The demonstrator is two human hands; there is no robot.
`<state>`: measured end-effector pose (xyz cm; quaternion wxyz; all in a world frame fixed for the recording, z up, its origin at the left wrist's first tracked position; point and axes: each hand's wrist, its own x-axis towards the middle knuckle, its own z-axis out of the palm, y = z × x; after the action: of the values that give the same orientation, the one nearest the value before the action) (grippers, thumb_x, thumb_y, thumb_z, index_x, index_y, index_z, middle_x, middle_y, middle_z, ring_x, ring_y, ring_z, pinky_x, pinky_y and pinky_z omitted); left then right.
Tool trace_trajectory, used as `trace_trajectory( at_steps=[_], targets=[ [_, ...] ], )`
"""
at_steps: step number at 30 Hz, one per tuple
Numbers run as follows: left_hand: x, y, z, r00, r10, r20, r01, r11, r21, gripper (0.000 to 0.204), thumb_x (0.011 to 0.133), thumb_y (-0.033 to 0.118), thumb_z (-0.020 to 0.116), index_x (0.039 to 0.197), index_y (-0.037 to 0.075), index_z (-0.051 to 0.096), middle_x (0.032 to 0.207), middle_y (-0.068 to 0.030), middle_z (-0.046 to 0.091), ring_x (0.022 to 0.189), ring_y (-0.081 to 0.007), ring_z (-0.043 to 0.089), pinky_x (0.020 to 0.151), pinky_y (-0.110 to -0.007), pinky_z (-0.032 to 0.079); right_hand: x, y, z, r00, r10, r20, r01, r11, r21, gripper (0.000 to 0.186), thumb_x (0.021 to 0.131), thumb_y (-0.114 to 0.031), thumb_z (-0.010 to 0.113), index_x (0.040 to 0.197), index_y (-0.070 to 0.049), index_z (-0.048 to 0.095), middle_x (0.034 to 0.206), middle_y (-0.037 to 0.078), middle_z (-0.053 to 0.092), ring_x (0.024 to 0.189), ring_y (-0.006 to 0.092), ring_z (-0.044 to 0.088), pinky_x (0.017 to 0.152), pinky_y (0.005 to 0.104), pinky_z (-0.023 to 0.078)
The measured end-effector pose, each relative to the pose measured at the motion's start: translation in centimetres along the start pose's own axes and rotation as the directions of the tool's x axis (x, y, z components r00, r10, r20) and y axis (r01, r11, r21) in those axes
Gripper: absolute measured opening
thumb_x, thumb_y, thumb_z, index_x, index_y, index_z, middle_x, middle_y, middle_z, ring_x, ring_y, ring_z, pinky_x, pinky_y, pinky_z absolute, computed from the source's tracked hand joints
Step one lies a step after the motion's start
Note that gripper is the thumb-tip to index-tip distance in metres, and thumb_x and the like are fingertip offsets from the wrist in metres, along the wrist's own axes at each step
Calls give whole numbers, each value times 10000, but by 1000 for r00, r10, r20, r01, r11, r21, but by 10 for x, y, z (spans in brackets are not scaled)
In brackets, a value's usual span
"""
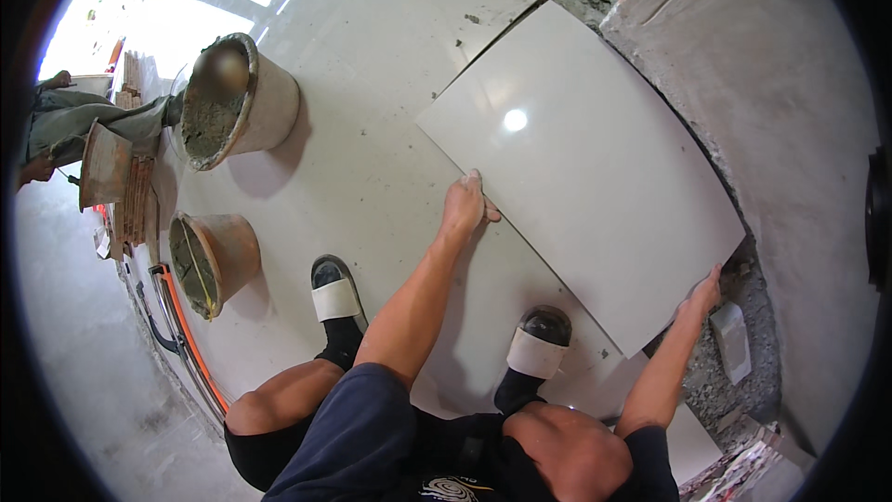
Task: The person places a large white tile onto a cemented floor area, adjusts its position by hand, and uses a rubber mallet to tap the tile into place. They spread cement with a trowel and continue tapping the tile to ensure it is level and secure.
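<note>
A large glossy white floor tile (581, 177) lies at the right, along the base of the wall. Its left long edge is in my left hand (467, 204), whose thumb rests at the rim with the fingers curled low beside it. At the tile's near right corner, my right hand (703, 296) grips the edge, its fingers partly hidden. Both hands are closed. Whether the tile is raised off its bed cannot be seen clearly.
Two mortar buckets (269, 112) (237, 251) stand on the tiled floor at left. A person (93, 125) works by another bucket (105, 165) at far left. Rough mortar (706, 363) with a white offcut (732, 342) borders the wall (762, 102). My sandalled feet (336, 297) (539, 339) stand on the tiles.
</note>
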<state>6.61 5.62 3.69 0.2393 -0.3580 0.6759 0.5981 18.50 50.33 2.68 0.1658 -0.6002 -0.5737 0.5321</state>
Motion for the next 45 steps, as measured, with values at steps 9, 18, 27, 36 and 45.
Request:
trace_trajectory(
  at_steps=[9,18,27,36,45],
  targets=[
    [-2,2,3,999,-22,30,22,999,24,470,1036,359,302,967,-44,535,636,-125,613,580,-232,653,588,-342,512,8,7,7,998,24,-55,-26,999,-33,580,945,-423,554,1232,81,574,1200,167,630,1061,292,618,913,362,487],
    [0,12,5,999,-42,25,39,991,126,468,1040,337,294,917,-41,541,681,-141,634,587,-230,654,622,-350,511,14,2,17,998,44,-41,-45,999,-7,583,936,-400,563,1284,67,534,1266,175,590,1101,297,598,935,381,477],
    [-4,26,1,992,-102,74,93,989,119,437,1029,345,319,970,-46,505,738,-168,656,594,-240,660,634,-350,519,18,-2,18,999,39,14,-39,999,-16,621,942,-430,546,1289,85,521,1273,191,580,1123,314,587,954,387,466],
    [3,27,-18,998,65,-4,-55,871,488,413,982,325,409,899,-38,588,772,-197,669,692,-309,672,726,-440,517,20,0,20,999,-1,32,3,998,-64,639,954,-444,522,1286,102,514,1294,202,568,1126,317,587,940,388,479],
    [59,32,-50,781,606,154,-341,206,917,875,878,555,561,1498,28,241,1567,-183,208,1458,-363,132,1160,-549,115,25,12,30,972,-219,-79,202,962,-186,538,931,-392,550,1116,105,638,1130,223,662,1008,330,647,895,378,498]
  ],
)
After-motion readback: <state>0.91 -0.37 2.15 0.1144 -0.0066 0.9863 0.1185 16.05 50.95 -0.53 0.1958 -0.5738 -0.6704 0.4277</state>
